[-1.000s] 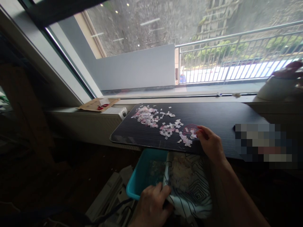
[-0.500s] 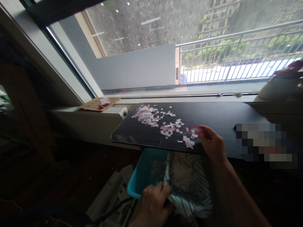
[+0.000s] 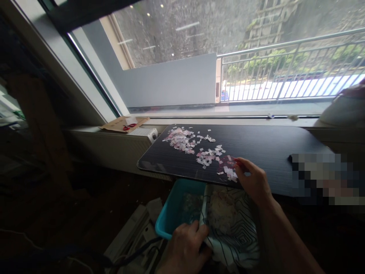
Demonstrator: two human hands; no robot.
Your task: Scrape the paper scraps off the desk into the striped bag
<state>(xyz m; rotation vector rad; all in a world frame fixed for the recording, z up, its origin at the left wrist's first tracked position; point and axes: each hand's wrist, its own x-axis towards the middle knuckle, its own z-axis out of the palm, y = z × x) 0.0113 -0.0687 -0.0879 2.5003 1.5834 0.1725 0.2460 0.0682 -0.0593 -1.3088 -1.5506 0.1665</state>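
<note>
Small pink and white paper scraps [image 3: 182, 139] lie scattered on a dark tabletop [image 3: 262, 148]. My right hand [image 3: 253, 181] rests near the table's front edge, its fingers closed on a clear reddish disc-like thing [image 3: 228, 163] pressed against a small heap of scraps [image 3: 230, 172]. Below the edge, my left hand [image 3: 185, 248] grips the rim of a white cloth with black lines [image 3: 234, 232]. A pile of scraps [image 3: 221, 207] lies in that cloth. A teal plastic bin [image 3: 176, 209] sits partly under the cloth.
A big window with a railing outside [image 3: 285, 68] runs behind the table. On the sill to the left are a cardboard piece [image 3: 122, 123] and a white device [image 3: 144, 133]. A pale rounded object [image 3: 342, 110] stands at the far right. The floor to the left is dark and cluttered.
My right hand has dragged the reddish thing and a few scraps nearer the table's front edge. My left hand keeps its hold on the cloth. The view has shifted slightly.
</note>
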